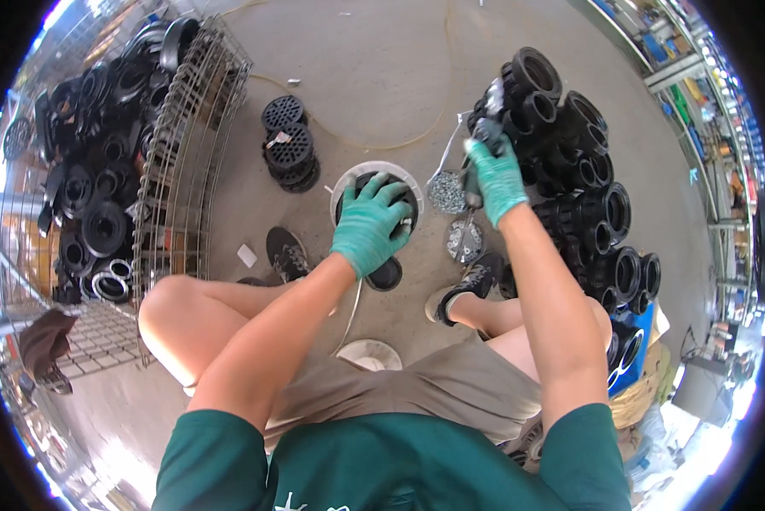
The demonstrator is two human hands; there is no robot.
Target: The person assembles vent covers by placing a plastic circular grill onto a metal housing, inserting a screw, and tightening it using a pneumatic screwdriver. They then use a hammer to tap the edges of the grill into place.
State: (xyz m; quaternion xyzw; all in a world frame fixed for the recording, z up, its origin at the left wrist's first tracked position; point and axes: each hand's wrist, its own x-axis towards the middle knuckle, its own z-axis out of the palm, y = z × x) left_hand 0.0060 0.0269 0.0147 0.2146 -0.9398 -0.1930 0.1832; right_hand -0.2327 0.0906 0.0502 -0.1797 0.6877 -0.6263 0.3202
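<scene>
My left hand (370, 220), in a green glove, lies palm down with spread fingers on a black round part (411, 207). That part sits on a white round stand or bucket (335, 201) between my feet, and the hand hides much of it. A small shiny bit shows by the thumb, too small to name. My right hand (499, 177), also gloved, is closed around a dark power driver (471, 183), to the right of the stand. Beside the driver is a dish of small metal fasteners (447, 194), with a second round dish of metal pieces (465, 247) nearer me.
Stacked black ring-shaped parts (570, 162) line the right side. At left stands a wire cage (182, 145) full of black parts. Black slotted discs (290, 145) are piled left of the stand; a small black cup (385, 274) lies in front. A hose (374, 146) crosses the floor.
</scene>
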